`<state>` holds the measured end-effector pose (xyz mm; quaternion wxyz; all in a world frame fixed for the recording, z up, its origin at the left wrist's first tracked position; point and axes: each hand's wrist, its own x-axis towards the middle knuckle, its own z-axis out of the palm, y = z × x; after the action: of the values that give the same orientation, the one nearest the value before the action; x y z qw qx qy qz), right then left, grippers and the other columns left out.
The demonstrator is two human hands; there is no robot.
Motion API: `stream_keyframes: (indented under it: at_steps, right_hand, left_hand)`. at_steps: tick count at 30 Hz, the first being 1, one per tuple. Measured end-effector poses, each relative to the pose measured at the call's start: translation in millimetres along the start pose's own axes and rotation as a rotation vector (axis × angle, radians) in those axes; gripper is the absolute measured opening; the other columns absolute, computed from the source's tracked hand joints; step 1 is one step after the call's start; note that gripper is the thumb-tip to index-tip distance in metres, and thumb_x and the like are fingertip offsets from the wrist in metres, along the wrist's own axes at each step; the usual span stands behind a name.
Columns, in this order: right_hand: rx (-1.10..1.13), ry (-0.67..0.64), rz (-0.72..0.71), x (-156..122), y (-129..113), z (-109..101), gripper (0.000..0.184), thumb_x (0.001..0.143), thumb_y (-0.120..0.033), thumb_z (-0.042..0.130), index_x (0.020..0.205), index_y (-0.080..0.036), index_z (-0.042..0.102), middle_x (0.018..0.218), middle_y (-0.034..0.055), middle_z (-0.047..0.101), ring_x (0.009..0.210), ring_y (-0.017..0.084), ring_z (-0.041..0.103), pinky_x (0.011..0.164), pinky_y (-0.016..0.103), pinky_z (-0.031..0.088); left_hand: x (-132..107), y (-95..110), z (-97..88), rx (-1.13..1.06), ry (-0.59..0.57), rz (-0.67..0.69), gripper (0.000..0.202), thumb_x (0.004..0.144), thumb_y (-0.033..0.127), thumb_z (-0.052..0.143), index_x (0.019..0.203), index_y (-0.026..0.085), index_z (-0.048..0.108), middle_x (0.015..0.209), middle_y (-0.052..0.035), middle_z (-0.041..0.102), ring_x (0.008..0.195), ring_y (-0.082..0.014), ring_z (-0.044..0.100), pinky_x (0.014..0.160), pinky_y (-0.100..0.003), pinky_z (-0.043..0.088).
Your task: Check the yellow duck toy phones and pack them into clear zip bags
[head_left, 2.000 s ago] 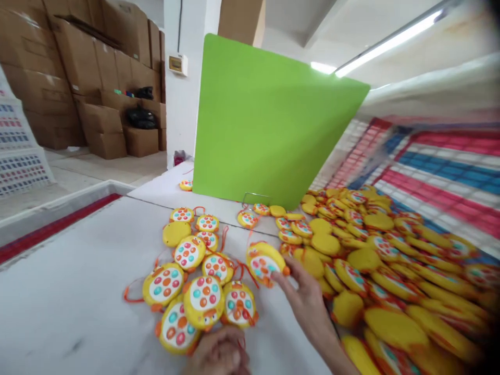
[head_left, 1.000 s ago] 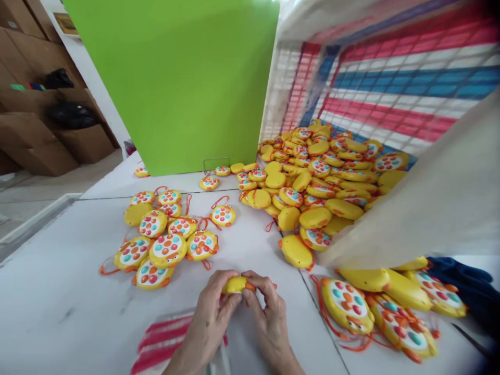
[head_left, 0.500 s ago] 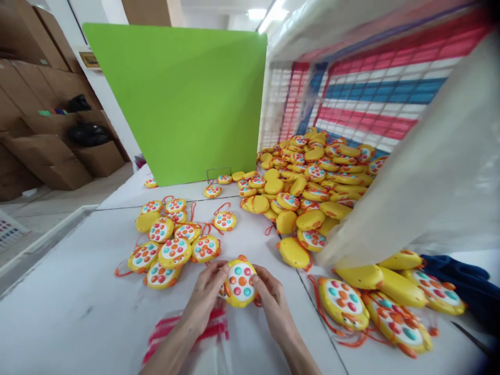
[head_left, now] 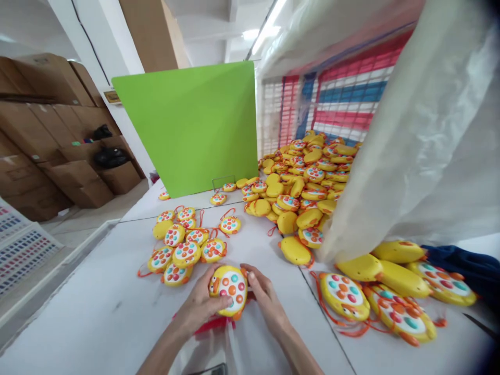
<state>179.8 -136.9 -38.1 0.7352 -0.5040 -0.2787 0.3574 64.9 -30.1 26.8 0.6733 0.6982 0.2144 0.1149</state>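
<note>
A yellow duck-shaped pop toy (head_left: pixel 234 286), its white face set with red, orange and teal round buttons, is held low over the table in front of me. My left hand (head_left: pixel 200 304) is closed on its left side, the thumb lying across the lower buttons. At the opposite side, my right hand (head_left: pixel 266 298) has its thumb by the upper right edge and its fingers partly hidden behind the toy. Under my wrists lies a clear plastic bag with red marks (head_left: pixel 214 326). More such toys (head_left: pixel 186 253), with orange cords, lie in a group beyond my left hand.
A large heap of yellow toys (head_left: pixel 289 203) spills from under a plastic sheet (head_left: pixel 383 172) on the right. Several toys (head_left: pixel 346 294) lie near right, beside dark blue cloth (head_left: pixel 461 260). A green panel (head_left: pixel 191 125) stands at the back; cardboard boxes (head_left: pixel 58 135) are stacked left.
The toy has been turned in my hands, so its duck head now points to the upper left. My left thumb has moved onto its buttons. The camera view has tilted up and shifted left.
</note>
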Motion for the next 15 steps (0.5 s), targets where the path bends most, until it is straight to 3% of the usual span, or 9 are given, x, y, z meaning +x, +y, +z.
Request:
stream_keyframes:
  at_steps: [3, 8, 11, 15]
  right_hand:
    - [-0.045, -0.048, -0.002, -4, -6, 2, 0.041, 0.081, -0.051, 0.053, 0.100, -0.016, 0.060, 0.085, 0.0045, 0.065, 0.075, 0.017, 0.060, 0.062, 0.025, 0.047]
    - [-0.120, -0.041, -0.077, -8, -10, 6, 0.034, 0.081, -0.048, 0.054, 0.091, -0.016, 0.059, 0.073, -0.0003, 0.059, 0.066, 0.013, 0.054, 0.058, 0.022, 0.043]
    - [-0.082, -0.042, -0.025, -5, -4, 7, 0.036, 0.081, -0.050, 0.052, 0.094, -0.017, 0.059, 0.074, 0.0004, 0.059, 0.065, 0.013, 0.054, 0.054, 0.022, 0.043]
    - [0.049, 0.099, 0.055, 1, 9, 6, 0.041, 0.076, -0.055, 0.057, 0.092, -0.017, 0.056, 0.073, 0.0015, 0.060, 0.062, 0.015, 0.056, 0.048, 0.021, 0.043]
  left_hand:
    - [-3, 1, 0.6, 0.057, -0.058, -0.020, 0.067, 0.065, 0.032, 0.071, 0.123, 0.018, 0.041, 0.107, -0.0066, 0.058, 0.092, -0.0224, 0.058, 0.076, -0.031, 0.049]
    - [3, -9, 10.8, 0.110, 0.087, 0.017, 0.039, 0.077, 0.040, 0.058, 0.107, 0.016, 0.051, 0.098, -0.0057, 0.061, 0.091, -0.0221, 0.058, 0.078, -0.030, 0.048]
    - [7, -11, 5.4, 0.136, 0.094, 0.048, 0.039, 0.075, 0.041, 0.060, 0.105, 0.016, 0.053, 0.097, -0.0061, 0.061, 0.089, -0.0222, 0.059, 0.076, -0.030, 0.048]
    - [5, -10, 1.5, 0.182, 0.326, 0.040, 0.052, 0.074, 0.047, 0.059, 0.114, 0.015, 0.048, 0.112, -0.0116, 0.056, 0.106, -0.0269, 0.052, 0.083, -0.034, 0.046]
